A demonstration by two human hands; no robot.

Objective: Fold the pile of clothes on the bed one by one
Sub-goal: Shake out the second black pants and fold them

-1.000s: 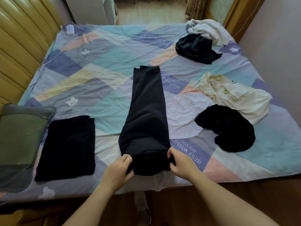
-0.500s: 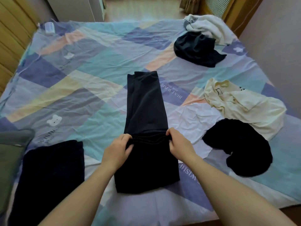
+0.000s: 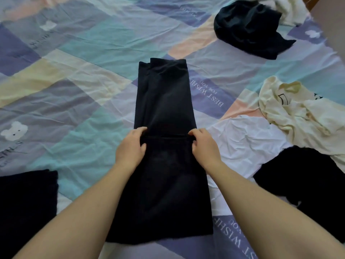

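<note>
A long dark navy garment lies lengthwise on the patchwork bedsheet, its near end folded up over its middle. My left hand pinches the left corner of that folded edge. My right hand pinches the right corner. Both hands rest at the fold line, roughly halfway along the garment. To the left, a folded black garment lies flat at the near edge.
Unfolded clothes lie to the right: a cream shirt, a black bundle below it, a dark crumpled garment at the far right, and a white one behind that.
Both hands carried the garment's near end away from me, from the bed's front edge up over the middle. The camera leaned in closer over the bed.
</note>
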